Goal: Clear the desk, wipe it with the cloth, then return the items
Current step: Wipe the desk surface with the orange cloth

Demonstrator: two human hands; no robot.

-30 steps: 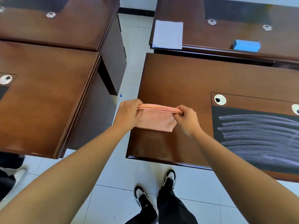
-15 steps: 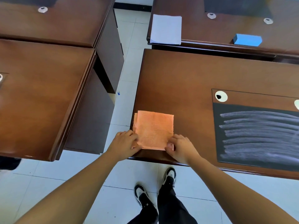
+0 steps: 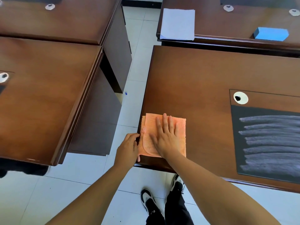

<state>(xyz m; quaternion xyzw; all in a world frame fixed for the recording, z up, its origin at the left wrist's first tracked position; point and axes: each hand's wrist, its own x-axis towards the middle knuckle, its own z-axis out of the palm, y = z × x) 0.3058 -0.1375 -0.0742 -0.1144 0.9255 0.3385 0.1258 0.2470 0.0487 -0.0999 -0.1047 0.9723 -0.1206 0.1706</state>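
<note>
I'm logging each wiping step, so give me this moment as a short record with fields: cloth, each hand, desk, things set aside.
cloth: orange cloth, folded, flat at the desk's near left corner
right hand: right hand pressed flat on it
left hand: left hand at the desk edge
desk: desk bare
set aside: paper, blue block on far desk

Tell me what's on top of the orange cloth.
The right hand lies flat on the orange cloth. The cloth beneath the palm is hidden.
</note>
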